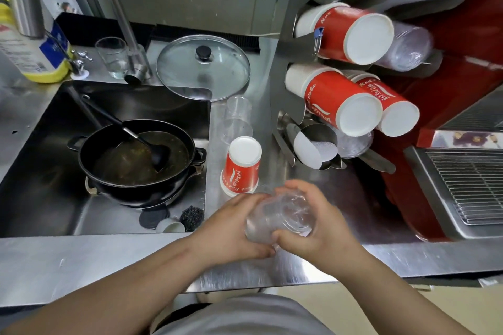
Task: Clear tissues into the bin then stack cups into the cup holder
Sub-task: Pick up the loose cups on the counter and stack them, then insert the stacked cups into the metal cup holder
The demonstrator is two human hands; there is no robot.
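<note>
Both hands hold a stack of clear plastic cups (280, 216) lying sideways just above the steel counter's front edge. My left hand (231, 228) grips its left end; my right hand (315, 221) wraps over the right end. Behind them a red paper cup (241, 167) stands upside down on the counter, and farther back is a stack of clear cups (237, 117). The steel cup holder (285, 68) at the right carries red paper cup stacks (351, 35) (340, 106) and clear cups (408, 46). No tissues or bin are visible.
A sink (40, 122) at the left holds a black pot (138, 163) with a ladle. A glass lid (202, 66), a drinking glass (113, 57) and a tap (128, 35) sit behind it. A red machine with a wire drip tray (468, 187) stands at the right.
</note>
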